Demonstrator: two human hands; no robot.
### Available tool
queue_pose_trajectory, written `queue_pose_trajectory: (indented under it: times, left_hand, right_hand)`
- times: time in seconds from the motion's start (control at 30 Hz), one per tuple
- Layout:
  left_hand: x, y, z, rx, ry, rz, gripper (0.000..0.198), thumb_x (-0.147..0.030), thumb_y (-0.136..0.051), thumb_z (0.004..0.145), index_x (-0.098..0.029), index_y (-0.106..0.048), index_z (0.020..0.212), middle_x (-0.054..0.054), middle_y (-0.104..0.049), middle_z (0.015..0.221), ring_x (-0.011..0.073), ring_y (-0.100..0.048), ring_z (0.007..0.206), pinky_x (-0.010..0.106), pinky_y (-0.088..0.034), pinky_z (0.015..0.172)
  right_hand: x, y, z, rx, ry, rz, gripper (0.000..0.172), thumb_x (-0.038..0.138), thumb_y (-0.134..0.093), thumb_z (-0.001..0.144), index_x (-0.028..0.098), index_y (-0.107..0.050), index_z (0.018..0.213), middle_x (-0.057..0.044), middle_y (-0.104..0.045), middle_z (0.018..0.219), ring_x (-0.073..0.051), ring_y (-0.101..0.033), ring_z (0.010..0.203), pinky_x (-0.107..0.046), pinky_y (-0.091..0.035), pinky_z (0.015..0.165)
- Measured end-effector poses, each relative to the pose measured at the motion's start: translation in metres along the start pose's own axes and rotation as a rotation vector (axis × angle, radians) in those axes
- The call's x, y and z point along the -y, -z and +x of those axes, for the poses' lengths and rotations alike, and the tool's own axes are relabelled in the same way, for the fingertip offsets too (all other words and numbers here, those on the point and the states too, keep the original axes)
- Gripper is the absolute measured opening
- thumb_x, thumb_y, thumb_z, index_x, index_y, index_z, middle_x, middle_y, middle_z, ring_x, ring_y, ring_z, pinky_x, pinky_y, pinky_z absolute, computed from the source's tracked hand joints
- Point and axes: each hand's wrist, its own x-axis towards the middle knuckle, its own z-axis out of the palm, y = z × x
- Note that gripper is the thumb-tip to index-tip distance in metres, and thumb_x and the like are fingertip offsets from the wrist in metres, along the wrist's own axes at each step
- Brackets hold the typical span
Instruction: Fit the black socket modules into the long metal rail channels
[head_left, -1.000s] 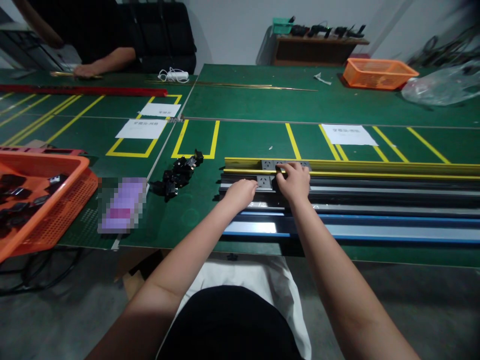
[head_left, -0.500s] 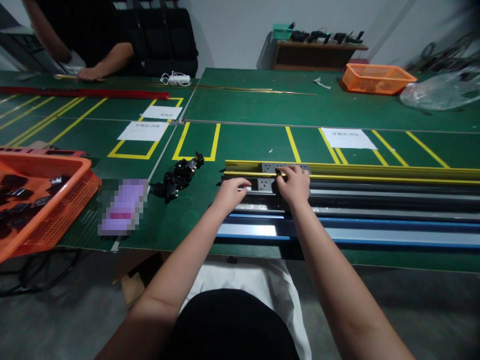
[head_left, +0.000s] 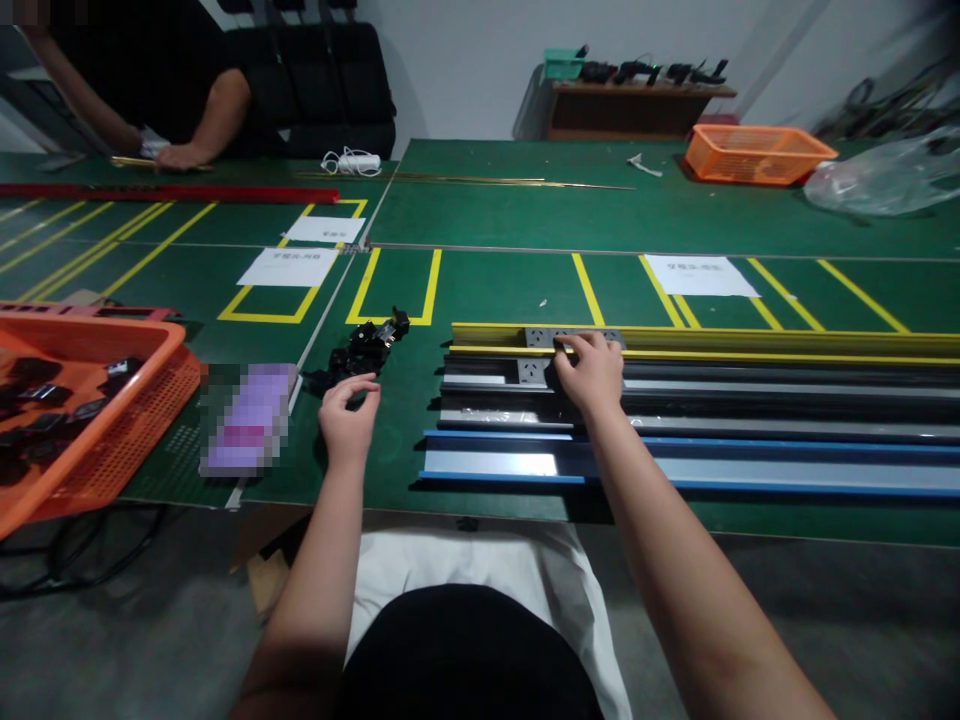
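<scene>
My left hand (head_left: 350, 415) is over the table just in front of a pile of black socket modules (head_left: 358, 350), thumb and forefinger curved with a gap between them and nothing held. My right hand (head_left: 594, 375) bends over the front edge of a yellow rail (head_left: 750, 345) and a black rail (head_left: 750, 378). Its fingers close at the right end of a grey socket module (head_left: 532, 372) set in the black rail; the palm hides part of the grip. Behind it, a row of grey socket modules (head_left: 538, 337) sits in the yellow rail.
Nearer me lies a blue-edged rail (head_left: 750, 468). On the left stand an orange basket (head_left: 161, 385) of black parts and a blurred purple object (head_left: 251, 415). Across the table, a co-worker's hand (head_left: 184, 157) rests beside a long red rail (head_left: 247, 193). Another orange basket (head_left: 757, 160) stands far right.
My left hand has moved left from the rails' ends to the black socket modules. My right hand stays at the same spot on the rails.
</scene>
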Motion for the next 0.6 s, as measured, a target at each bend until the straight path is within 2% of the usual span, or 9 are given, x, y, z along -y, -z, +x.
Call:
queue_pose_trajectory:
  times: [0.1,0.17,0.27,0.33,0.47,0.6]
  left_hand:
    - [0.012,0.009,0.0,-0.126,0.01,0.121,0.011,-0.027,-0.06,0.082,-0.019,-0.066,0.079,0.005,-0.069,0.091,0.0215,-0.063,0.094,0.037,-0.048,0.089]
    - [0.018,0.013,0.0,-0.2,-0.006,0.175,0.011,-0.029,-0.062,0.081,-0.02,-0.067,0.086,0.006,-0.067,0.093,0.0225,-0.06,0.097,0.037,-0.047,0.088]
    - [0.026,0.013,-0.001,-0.275,0.016,0.252,0.032,-0.031,-0.07,0.076,-0.021,-0.065,0.106,0.007,-0.064,0.103,0.0245,-0.056,0.104,0.038,-0.045,0.09]
    - [0.032,0.011,-0.001,-0.285,0.038,0.312,0.037,-0.03,-0.072,0.074,-0.02,-0.064,0.109,0.008,-0.063,0.105,0.0252,-0.055,0.105,0.041,-0.041,0.096]
    - [0.039,0.008,-0.002,-0.258,0.028,0.355,0.02,-0.026,-0.068,0.078,-0.019,-0.067,0.097,0.008,-0.061,0.1,0.0253,-0.055,0.105,0.044,-0.034,0.104]
    - [0.039,0.008,-0.004,-0.238,0.001,0.334,0.009,-0.023,-0.064,0.08,-0.019,-0.066,0.088,0.007,-0.061,0.093,0.0245,-0.057,0.102,0.044,-0.034,0.104]
  right_hand:
    - [0.0,0.001,0.0,0.002,-0.001,0.003,0.035,0.032,-0.053,0.085,0.027,-0.072,0.113,-0.008,-0.062,0.119,-0.031,-0.046,0.104,-0.044,-0.039,0.088]
    - [0.0,0.0,0.0,0.002,0.0,0.002,0.035,0.032,-0.052,0.085,0.027,-0.072,0.113,-0.009,-0.062,0.119,-0.031,-0.046,0.104,-0.044,-0.039,0.089]
    - [0.0,-0.001,0.0,-0.003,0.0,0.004,0.035,0.032,-0.053,0.085,0.026,-0.072,0.113,-0.008,-0.063,0.118,-0.031,-0.047,0.104,-0.044,-0.039,0.089]
    - [-0.001,-0.001,0.0,-0.009,-0.001,0.006,0.035,0.031,-0.053,0.084,0.026,-0.073,0.113,-0.008,-0.063,0.117,-0.03,-0.047,0.104,-0.044,-0.039,0.089]
    - [-0.002,-0.002,0.0,-0.013,-0.001,0.011,0.035,0.031,-0.053,0.084,0.027,-0.073,0.112,-0.008,-0.063,0.117,-0.031,-0.046,0.104,-0.044,-0.039,0.088]
    - [-0.002,-0.002,0.0,-0.009,-0.002,0.016,0.035,0.031,-0.053,0.083,0.027,-0.073,0.112,-0.008,-0.063,0.117,-0.031,-0.046,0.104,-0.044,-0.038,0.088]
